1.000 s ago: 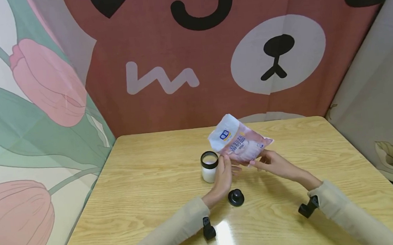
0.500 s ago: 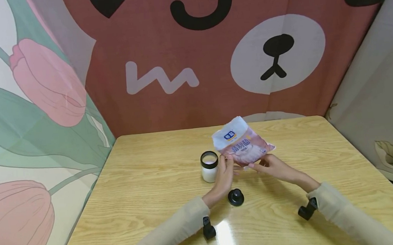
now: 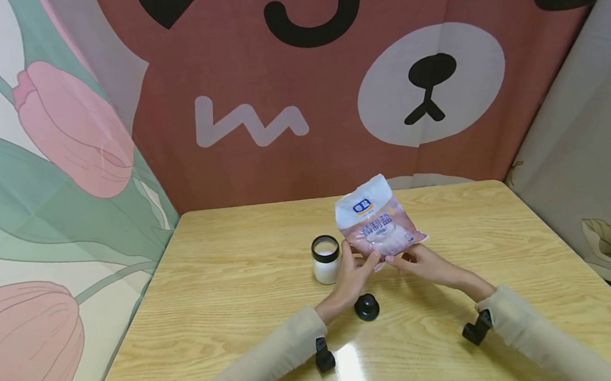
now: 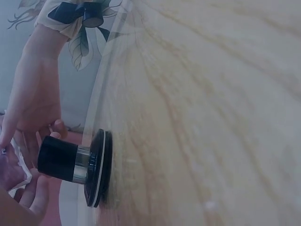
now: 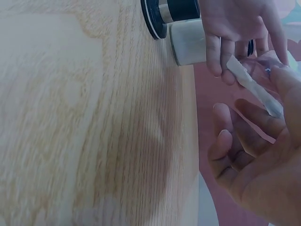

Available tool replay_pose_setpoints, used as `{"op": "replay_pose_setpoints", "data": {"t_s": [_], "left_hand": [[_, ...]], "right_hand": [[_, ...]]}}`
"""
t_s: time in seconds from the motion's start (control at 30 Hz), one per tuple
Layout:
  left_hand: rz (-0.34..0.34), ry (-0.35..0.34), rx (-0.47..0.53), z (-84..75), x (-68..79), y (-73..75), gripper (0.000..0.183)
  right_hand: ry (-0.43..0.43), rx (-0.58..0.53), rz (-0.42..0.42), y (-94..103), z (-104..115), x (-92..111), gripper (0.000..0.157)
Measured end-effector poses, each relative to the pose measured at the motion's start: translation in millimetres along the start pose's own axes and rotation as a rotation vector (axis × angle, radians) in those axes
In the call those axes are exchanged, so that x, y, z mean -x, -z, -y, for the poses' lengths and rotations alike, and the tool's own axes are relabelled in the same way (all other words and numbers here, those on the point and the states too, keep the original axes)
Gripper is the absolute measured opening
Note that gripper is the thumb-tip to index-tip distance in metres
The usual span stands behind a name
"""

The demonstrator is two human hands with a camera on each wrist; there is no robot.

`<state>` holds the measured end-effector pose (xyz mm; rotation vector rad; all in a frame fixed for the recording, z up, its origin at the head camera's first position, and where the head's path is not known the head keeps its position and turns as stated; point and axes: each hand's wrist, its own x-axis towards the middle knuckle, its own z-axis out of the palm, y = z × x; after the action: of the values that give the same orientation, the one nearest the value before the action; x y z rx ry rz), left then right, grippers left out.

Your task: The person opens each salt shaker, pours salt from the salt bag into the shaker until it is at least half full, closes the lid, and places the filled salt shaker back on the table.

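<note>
A pink and white bag of salt (image 3: 374,224) is held up over the table, its printed front toward the head camera and its torn-looking white end uppermost. My left hand (image 3: 351,279) pinches the bag's lower edge, thumb in front and fingers behind. At the lower right corner my right hand (image 3: 431,263) grips it between thumb and fingers; the right wrist view shows the bag's bottom seam (image 5: 254,89) between both hands. Just left of my left hand stands an uncovered glass jar (image 3: 325,271) with a black rim, filled with white contents.
A black lid (image 3: 367,309) with a tall knob lies on the wooden table (image 3: 227,292), in front of the jar and close to the left wrist. Printed cloth (image 3: 261,176) hangs behind the table's far edge and along both sides.
The salt bag has turned more upright and shifted slightly right. My left thumb has moved from the bag's left side to its bottom edge, near the right thumb. Jar and lid stay put.
</note>
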<state>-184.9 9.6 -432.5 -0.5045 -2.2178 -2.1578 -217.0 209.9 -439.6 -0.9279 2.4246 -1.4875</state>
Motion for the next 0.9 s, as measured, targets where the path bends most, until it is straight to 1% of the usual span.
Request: {"op": "replay_pose_setpoints", "data": {"t_s": [0.1, 0.23, 0.3, 0.37, 0.43, 0.5, 0.6, 0.77, 0.83, 0.9], "left_hand": [[-0.001, -0.037, 0.026, 0.9, -0.8, -0.5, 0.044], [-0.006, -0.079, 0.043, 3.6, -1.9, -1.6, 0.045], [-0.006, -0.087, 0.068, 5.6, -2.5, -2.1, 0.046], [0.002, -0.087, 0.121, 8.0, -3.2, -2.4, 0.049], [0.015, -0.083, 0.188, 10.4, -4.1, -2.5, 0.052], [0.016, -0.077, 0.216, 12.5, -4.9, -2.2, 0.053], [0.017, -0.069, 0.239, 14.0, -5.7, -1.2, 0.052], [0.013, -0.063, 0.238, 13.6, -6.1, 0.7, 0.048], [0.015, -0.067, 0.232, 13.1, -5.9, 1.6, 0.047], [0.018, -0.073, 0.226, 12.7, -5.5, 2.1, 0.045]], "right_hand": [[-0.001, -0.029, 0.011, 0.4, 6.7, 0.4, 0.026], [-0.050, -0.026, 0.023, 1.5, 0.9, 2.2, 0.025], [-0.078, -0.020, 0.023, 2.5, -4.6, 3.1, 0.023], [-0.097, -0.034, 0.023, 4.3, -8.8, 4.1, 0.023], [-0.098, -0.065, 0.021, 6.7, -10.8, 4.9, 0.023], [-0.089, -0.095, 0.014, 9.2, -11.8, 5.7, 0.026], [-0.088, -0.112, -0.020, 12.9, -12.8, 7.1, 0.031], [-0.080, -0.107, -0.124, 18.9, -12.6, 8.9, 0.039], [-0.072, -0.100, -0.160, 21.8, -9.9, 9.6, 0.039], [-0.082, -0.092, -0.187, 24.3, -2.2, 10.4, 0.037]]}}
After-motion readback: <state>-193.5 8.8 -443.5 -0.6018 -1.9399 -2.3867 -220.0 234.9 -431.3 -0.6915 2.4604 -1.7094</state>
